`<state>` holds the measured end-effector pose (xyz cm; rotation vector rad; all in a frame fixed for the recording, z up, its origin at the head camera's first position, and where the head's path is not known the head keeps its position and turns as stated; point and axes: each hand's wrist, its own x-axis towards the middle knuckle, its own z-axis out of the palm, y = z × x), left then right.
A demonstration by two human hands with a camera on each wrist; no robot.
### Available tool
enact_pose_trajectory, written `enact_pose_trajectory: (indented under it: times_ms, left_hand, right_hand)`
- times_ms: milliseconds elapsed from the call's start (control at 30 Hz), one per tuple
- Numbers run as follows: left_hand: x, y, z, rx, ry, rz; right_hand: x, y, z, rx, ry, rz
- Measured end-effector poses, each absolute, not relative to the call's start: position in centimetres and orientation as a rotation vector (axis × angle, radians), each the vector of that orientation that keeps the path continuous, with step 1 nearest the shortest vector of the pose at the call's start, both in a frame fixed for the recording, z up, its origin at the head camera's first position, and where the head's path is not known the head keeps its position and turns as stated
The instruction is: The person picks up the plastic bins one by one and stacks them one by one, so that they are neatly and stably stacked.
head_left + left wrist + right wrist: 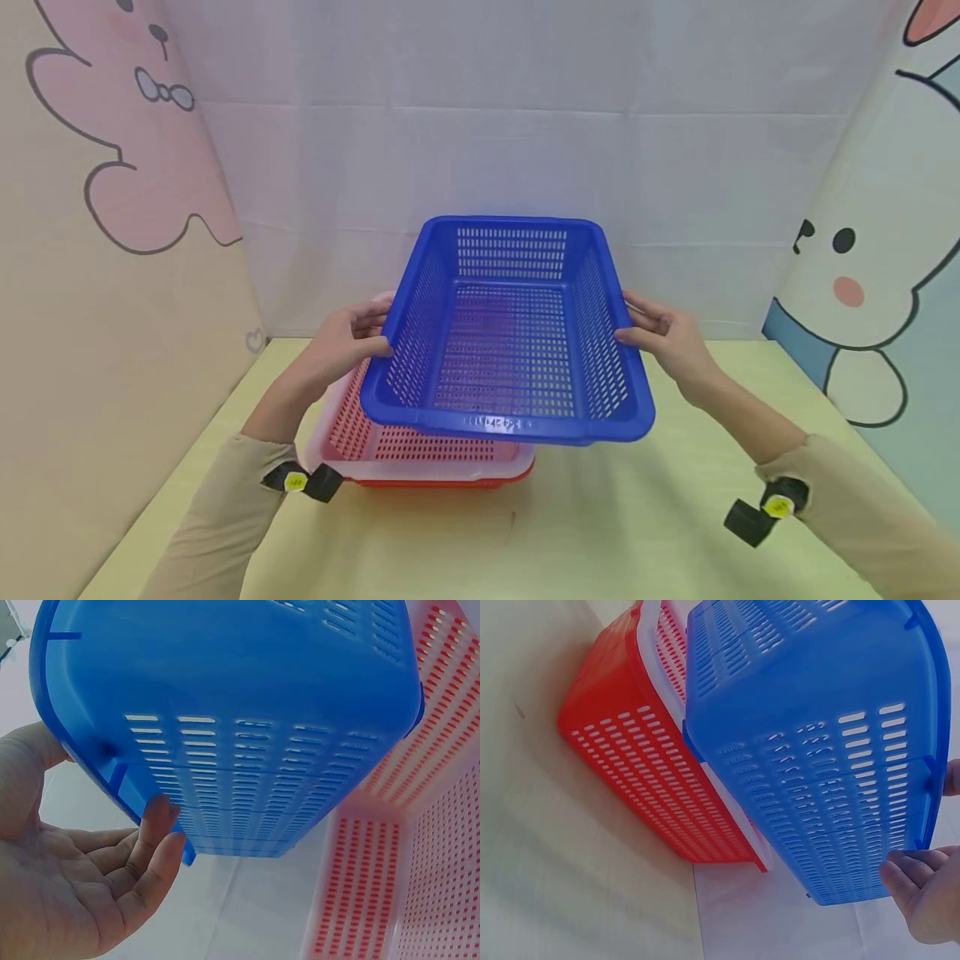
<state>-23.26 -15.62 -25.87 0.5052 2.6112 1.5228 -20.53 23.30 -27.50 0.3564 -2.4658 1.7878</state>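
Note:
A blue plastic basket with slotted walls is held up in the air, tilted so its inside shows in the head view. My left hand grips its left rim, thumb on top and fingers beneath. On the opposite side my right hand pinches the right rim in the same way. Below and to the left, a pale pink basket sits nested in a red basket on the table. The blue basket hides much of the pink one in the head view. Its outer wall fills the left wrist view.
The pale yellow table stretches under the baskets. A white cloth hangs behind it. Side panels with cartoon animals stand at left and right.

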Motion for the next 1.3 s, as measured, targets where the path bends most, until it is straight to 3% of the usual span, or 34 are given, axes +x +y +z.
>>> enact_pose_trajectory:
  times_ms: [1300]
  left_hand:
    - [-22.6, -14.5, -24.8, 0.466, 2.796, 1.254]
  right_hand:
    - [-21.7, 24.1, -28.0, 0.485, -2.411, 1.936]
